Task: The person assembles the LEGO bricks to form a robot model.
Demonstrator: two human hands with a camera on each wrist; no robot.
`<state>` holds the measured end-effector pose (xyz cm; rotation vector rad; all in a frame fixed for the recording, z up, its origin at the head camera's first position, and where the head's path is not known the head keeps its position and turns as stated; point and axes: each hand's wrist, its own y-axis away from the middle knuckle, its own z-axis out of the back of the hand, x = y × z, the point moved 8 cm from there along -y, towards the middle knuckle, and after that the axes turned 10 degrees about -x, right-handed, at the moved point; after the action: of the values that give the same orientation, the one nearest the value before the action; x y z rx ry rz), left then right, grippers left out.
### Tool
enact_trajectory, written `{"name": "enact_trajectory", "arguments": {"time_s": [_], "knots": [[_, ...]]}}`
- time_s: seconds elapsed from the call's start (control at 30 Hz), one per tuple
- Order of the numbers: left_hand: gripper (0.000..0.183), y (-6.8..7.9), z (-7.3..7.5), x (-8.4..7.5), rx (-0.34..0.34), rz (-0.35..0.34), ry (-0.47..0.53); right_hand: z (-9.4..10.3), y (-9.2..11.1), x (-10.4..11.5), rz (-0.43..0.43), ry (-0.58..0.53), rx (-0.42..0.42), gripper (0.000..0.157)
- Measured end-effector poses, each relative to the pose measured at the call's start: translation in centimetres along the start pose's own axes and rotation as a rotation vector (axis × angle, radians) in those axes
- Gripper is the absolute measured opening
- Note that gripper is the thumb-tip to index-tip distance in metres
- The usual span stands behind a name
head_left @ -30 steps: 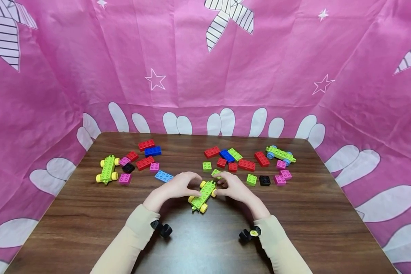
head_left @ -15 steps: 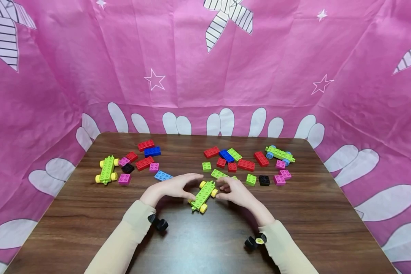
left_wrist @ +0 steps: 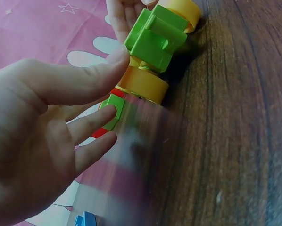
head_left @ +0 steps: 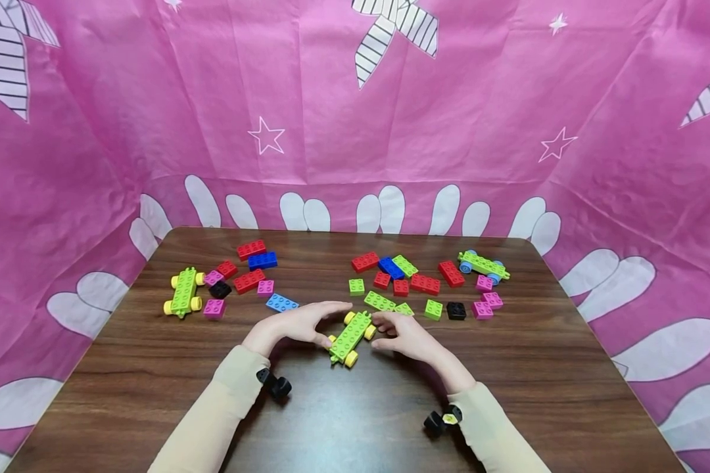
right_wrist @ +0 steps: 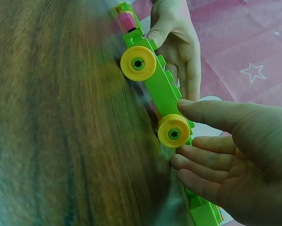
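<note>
A lime-green toy car base [head_left: 352, 336] with yellow wheels stands at an angle on the table between both hands. My left hand [head_left: 298, 322] is spread on its left, thumb by the near-left wheel; whether it touches is hard to tell. In the left wrist view, the left hand's [left_wrist: 42, 108] fingers reach past the base [left_wrist: 155, 44] without curling round it. To the right of the base is my right hand [head_left: 408, 334], fingers loosely bent. The right wrist view has this hand [right_wrist: 254, 150] close beside the yellow wheel [right_wrist: 174, 131], holding nothing.
Just beyond the hands lie a long green brick [head_left: 380, 301] and a light-blue brick [head_left: 282, 303]. A second yellow-wheeled base [head_left: 184, 293] stands at left, a blue-wheeled base [head_left: 484, 265] at back right. Several red bricks [head_left: 425, 284] and pink bricks [head_left: 215, 309] lie around them.
Both hands have drawn apart from the car base; the left thumb has come off its top. Green bricks behind the right hand are now uncovered. The base has stayed in place.
</note>
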<state>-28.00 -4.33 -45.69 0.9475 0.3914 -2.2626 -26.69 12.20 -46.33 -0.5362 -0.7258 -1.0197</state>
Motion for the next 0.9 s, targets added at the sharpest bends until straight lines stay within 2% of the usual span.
{"name": "enact_trajectory", "arguments": {"time_s": [0.33,0.9], "knots": [[0.087,-0.5,-0.3,0.0,-0.007,0.035,0.028,-0.3,-0.3,0.0,0.001,0.012,0.01,0.056],[0.091,-1.0,-1.2,-0.6,-0.072,0.065,-0.043,-0.4,-0.6,0.3,0.024,0.022,-0.005,0.055]]}}
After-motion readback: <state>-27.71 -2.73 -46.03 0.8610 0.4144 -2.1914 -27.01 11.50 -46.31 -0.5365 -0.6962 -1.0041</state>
